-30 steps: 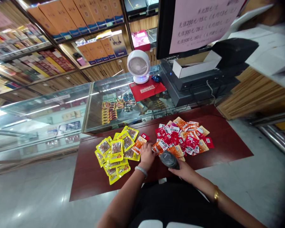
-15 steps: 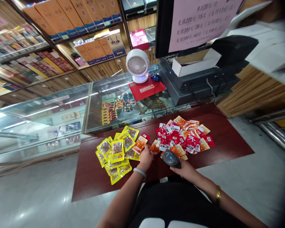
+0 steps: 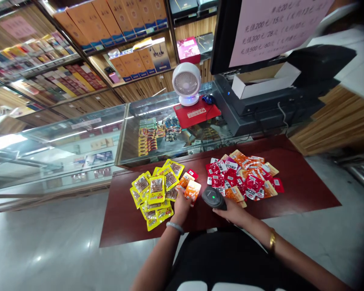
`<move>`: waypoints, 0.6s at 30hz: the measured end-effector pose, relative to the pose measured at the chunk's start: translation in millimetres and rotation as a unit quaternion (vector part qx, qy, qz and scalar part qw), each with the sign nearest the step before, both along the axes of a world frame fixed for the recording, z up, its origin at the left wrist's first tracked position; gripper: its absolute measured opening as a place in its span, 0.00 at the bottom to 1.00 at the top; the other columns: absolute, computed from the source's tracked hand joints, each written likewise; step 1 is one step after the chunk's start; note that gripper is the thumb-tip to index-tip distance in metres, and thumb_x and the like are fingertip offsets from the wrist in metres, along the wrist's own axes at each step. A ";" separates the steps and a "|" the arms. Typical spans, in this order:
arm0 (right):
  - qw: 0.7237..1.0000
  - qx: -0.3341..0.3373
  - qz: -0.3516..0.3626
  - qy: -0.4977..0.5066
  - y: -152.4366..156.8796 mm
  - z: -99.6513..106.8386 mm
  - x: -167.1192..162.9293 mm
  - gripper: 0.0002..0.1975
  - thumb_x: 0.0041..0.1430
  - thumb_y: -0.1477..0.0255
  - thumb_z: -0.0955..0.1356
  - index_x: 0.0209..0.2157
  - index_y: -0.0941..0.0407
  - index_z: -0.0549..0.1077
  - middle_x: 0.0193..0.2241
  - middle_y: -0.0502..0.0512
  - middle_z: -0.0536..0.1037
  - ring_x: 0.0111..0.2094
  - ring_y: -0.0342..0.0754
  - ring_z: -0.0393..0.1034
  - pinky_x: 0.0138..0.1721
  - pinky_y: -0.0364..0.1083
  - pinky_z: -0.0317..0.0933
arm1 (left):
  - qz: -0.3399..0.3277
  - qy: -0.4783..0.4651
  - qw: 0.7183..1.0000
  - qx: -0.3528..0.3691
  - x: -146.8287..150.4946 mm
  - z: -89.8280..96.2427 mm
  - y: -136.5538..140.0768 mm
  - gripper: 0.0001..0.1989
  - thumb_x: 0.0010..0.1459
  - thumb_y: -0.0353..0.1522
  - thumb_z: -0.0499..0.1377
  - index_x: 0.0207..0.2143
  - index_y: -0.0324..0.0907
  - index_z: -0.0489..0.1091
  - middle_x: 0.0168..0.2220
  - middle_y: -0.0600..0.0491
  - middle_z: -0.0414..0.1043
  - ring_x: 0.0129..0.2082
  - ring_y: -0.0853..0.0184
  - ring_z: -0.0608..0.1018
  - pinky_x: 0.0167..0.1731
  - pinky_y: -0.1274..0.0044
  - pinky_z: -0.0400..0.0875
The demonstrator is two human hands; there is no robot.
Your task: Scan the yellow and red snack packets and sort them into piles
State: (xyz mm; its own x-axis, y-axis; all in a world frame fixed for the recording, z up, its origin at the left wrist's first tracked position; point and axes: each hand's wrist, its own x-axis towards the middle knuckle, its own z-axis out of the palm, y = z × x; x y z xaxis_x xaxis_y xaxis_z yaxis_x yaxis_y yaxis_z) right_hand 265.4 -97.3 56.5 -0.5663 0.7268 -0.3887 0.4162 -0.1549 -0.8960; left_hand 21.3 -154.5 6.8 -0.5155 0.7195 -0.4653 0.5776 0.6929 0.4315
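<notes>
Grasping an orange packet [image 3: 193, 189] midway between the tabletop's [image 3: 309, 190] front and back edges, the left hand [image 3: 182, 206] is the nearer. The right hand [image 3: 233, 211] clutches a dark scanner [image 3: 212, 197] just right of the packet.

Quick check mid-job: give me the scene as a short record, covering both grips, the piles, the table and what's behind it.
Left grip: at an orange packet; whether it is pinched is unclear
Right grip: holding a scanner, green light showing
Left pile: yellow packets, overlapping
Right pile: red and orange packets, mixed
Table: dark red, under both piles
Behind table: glass counter bearing a fan, mouse and red mat
</notes>
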 end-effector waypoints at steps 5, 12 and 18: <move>1.000 0.003 -0.017 0.017 -4.0 -4.0 12.3 0.24 0.51 0.62 0.74 0.50 0.55 0.76 0.48 0.60 0.81 0.51 0.62 0.74 0.56 0.61 0.64 | -0.035 0.204 0.974 0.093 -4.4 14.9 11.7 0.27 0.55 0.40 0.63 0.54 0.39 0.61 0.56 0.39 0.66 0.57 0.52 0.68 0.54 0.65 0.60; 0.998 -0.024 -0.049 -0.043 -14.2 -11.4 39.8 0.26 0.50 0.63 0.74 0.51 0.56 0.74 0.48 0.61 0.81 0.51 0.62 0.74 0.55 0.59 0.65 | -0.213 0.126 0.967 0.055 85.9 6.4 64.0 0.25 0.58 0.50 0.57 0.47 0.40 0.68 0.48 0.41 0.70 0.51 0.52 0.70 0.51 0.64 0.60; 0.996 -0.027 -0.065 -0.060 -16.6 -12.7 56.2 0.25 0.51 0.62 0.73 0.51 0.56 0.75 0.47 0.59 0.82 0.51 0.61 0.75 0.55 0.57 0.65 | -0.239 0.089 0.967 0.002 105.9 -5.3 83.1 0.26 0.54 0.46 0.62 0.48 0.37 0.68 0.51 0.36 0.69 0.54 0.48 0.68 0.53 0.62 0.59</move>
